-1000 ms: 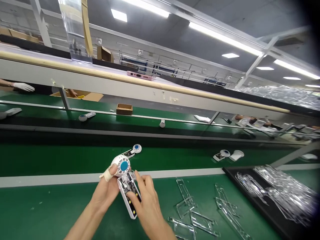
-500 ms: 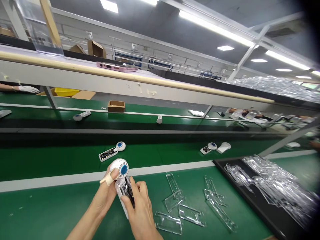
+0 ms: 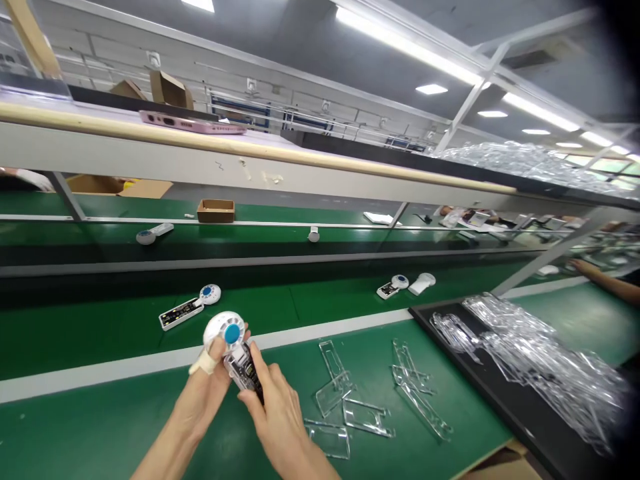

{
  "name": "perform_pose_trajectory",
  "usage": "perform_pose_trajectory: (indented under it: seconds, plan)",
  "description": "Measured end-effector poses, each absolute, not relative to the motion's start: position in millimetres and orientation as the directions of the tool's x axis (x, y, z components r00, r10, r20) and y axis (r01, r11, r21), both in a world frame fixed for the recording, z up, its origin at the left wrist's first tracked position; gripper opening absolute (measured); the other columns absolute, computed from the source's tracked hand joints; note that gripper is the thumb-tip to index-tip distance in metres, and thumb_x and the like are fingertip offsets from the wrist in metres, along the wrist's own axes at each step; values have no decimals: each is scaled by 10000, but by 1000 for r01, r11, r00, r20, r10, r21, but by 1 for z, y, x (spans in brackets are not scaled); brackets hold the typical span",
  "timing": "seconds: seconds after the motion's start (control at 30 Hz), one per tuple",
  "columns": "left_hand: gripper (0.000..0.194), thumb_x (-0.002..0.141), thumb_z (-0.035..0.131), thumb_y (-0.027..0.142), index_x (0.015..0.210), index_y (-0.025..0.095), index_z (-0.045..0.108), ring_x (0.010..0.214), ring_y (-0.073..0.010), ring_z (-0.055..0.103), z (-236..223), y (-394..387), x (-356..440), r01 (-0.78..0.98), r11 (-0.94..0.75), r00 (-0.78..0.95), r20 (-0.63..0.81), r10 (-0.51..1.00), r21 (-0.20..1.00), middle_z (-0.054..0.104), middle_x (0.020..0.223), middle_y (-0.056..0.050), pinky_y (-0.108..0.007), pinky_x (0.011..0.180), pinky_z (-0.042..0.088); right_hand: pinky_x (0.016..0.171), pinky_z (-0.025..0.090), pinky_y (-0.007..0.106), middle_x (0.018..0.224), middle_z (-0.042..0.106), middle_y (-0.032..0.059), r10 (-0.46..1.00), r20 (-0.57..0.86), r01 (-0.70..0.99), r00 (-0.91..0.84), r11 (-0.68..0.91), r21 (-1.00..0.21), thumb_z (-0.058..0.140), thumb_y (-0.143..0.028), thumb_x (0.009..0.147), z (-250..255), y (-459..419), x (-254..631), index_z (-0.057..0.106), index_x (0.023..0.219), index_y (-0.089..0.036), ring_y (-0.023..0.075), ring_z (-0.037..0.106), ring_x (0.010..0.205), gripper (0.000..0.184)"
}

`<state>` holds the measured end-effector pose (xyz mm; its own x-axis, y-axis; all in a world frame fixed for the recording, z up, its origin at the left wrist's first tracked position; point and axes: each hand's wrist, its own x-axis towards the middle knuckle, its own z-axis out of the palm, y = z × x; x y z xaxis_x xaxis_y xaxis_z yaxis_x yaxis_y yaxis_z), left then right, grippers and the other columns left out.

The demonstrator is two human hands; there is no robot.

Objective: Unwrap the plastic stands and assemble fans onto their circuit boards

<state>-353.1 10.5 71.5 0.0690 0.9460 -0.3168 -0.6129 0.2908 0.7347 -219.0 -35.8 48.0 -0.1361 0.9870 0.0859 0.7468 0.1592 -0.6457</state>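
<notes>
Two hands grip one white fan unit (image 3: pixel 226 330) with a blue hub, held against a clear acrylic stand (image 3: pixel 241 367) just above the green bench (image 3: pixel 100 433). Left hand (image 3: pixel 200 393): fingers (image 3: pixel 216 347) clamped on the fan head, one finger taped. Right hand (image 3: pixel 280 413): fingers (image 3: pixel 265 380) close together, pressed on the stand and the unit's dark side. Second fan unit (image 3: pixel 190 307) lies on the conveyor belt (image 3: pixel 90 340). Loose acrylic stands (image 3: pixel 330 400) lie right of the hands; black tray (image 3: pixel 453 363) holds a heap more.
</notes>
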Motion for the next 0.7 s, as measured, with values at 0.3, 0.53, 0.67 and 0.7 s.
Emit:
perform_pose_trajectory:
  seconds: [0.3,0.53,0.67,0.7]
  plan:
    - [547,594,762,491,1044,220,612,1081,-312,573,38,-1,-328,-326,376,-57,-415,908,867,680,1053,-71,-404,878,495,748,483,290,890,639,32,960,99,438,262,-27,-899,359,-355,928,42,-15,-207,631,1067,-239,183,608,827,326]
    - [490,454,790,572,813,273,641,823,-312,646,-8,18,-305,-232,237,-87,-263,961,943,719,757,-23,-454,886,481,541,376,264,512,504,4,833,-26,139,553,-124,-983,266,-494,910,21,8,-199,453,513,-216,156,506,533,520]
    - [472,485,788,545,837,268,640,832,-320,653,-9,25,-299,-258,276,-39,-296,954,926,725,788,-25,-467,866,496,528,352,259,512,485,-3,829,-32,89,558,-99,-991,288,-497,902,23,12,-189,462,519,-210,146,478,519,510]
    - [447,499,795,514,836,265,640,871,-327,649,-5,27,-297,-249,285,-26,-301,953,925,724,795,-27,-466,891,488,525,348,259,504,477,-5,827,-50,53,560,-96,-994,303,-512,895,23,14,-186,471,512,-208,147,473,517,517]
